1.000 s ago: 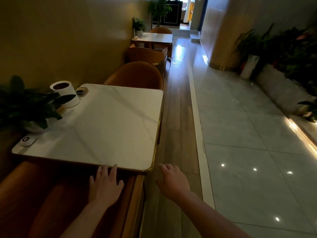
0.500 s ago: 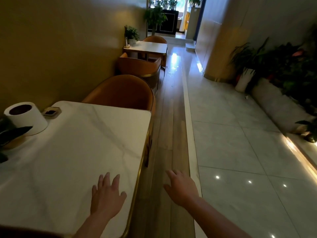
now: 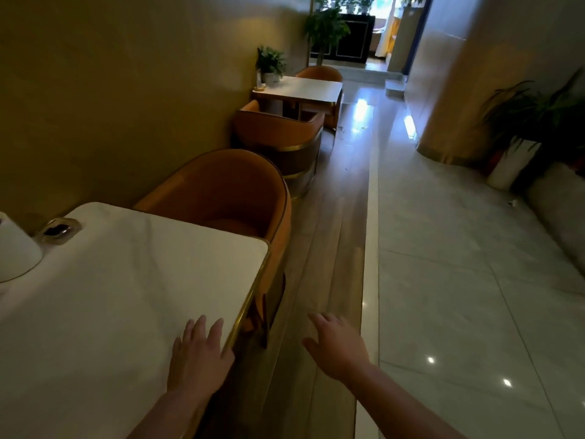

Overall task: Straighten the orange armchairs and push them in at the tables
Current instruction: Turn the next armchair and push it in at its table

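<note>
near armchair [image 3: 228, 191]: orange tub shell, dark piping along the rim, upright, open side facing the near table [image 3: 126, 280]; seat front tucked under that table's far edge; its right arm sticks out past the table's far-right corner; near table: white marble-look top, gold edge trim, rounded corners; middle armchair [image 3: 278, 137]: back to camera, gold band over a dark base, just behind the near one, front at the near edge of the far table [image 3: 304, 88]; far armchair [image 3: 319, 73]: only the back's top shows beyond that table's far edge

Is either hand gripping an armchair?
No; the left hand is over the table edge, the right hand open above the floor.
</note>
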`<act>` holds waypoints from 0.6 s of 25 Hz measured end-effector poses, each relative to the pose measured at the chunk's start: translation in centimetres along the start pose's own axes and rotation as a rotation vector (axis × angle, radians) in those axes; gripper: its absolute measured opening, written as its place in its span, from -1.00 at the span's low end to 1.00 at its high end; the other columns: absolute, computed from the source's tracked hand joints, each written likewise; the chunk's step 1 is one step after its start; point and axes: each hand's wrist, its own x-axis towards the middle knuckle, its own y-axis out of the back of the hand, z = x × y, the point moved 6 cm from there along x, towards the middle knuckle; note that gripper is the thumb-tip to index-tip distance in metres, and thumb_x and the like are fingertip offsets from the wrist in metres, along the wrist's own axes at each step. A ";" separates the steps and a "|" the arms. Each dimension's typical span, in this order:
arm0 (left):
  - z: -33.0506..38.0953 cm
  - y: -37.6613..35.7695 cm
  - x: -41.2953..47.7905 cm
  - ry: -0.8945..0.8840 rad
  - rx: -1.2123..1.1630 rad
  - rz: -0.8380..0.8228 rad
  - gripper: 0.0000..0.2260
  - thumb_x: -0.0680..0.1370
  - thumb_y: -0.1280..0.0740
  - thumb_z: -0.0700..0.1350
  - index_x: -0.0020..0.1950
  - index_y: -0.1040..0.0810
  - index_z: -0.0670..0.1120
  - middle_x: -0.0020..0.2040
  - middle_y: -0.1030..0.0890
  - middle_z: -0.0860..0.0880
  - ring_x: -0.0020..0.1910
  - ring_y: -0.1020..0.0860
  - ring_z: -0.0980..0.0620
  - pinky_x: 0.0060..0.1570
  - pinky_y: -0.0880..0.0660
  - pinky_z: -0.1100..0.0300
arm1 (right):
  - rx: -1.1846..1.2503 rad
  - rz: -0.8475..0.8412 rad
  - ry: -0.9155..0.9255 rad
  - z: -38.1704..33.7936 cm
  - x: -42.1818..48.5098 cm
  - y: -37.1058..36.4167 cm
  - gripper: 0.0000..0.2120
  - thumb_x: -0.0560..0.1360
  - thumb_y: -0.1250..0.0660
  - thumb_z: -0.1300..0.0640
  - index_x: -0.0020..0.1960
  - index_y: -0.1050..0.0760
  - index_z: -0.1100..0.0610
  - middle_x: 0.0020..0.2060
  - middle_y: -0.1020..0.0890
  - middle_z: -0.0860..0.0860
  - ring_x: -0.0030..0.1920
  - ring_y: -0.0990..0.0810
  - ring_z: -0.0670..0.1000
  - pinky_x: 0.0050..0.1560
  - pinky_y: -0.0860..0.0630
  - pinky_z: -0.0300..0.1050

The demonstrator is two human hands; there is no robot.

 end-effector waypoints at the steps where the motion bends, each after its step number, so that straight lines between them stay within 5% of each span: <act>1: 1.3 -0.1 1.4 0.033 -0.019 -0.010 -0.38 0.62 -0.12 0.21 0.61 0.00 0.04 0.63 -0.01 -0.12 0.60 0.03 -0.16 0.53 -0.11 -0.09 | 0.003 -0.013 0.029 1.4 2.0 0.9 -0.47 0.59 -0.23 -0.11 0.51 -0.21 -0.06 0.39 -0.43 -0.03 0.36 -0.40 0.02 0.31 -0.43 -0.04; 15: 13.2 2.6 24.8 0.284 -0.133 -0.007 -0.39 0.63 -0.14 0.17 0.61 -0.03 0.02 0.62 -0.04 -0.14 0.59 0.00 -0.15 0.50 -0.17 -0.05 | -0.058 -0.172 0.263 12.3 32.7 8.6 -0.51 0.58 -0.24 -0.12 0.47 -0.29 -0.03 0.31 -0.51 -0.01 0.28 -0.48 0.06 0.22 -0.50 -0.03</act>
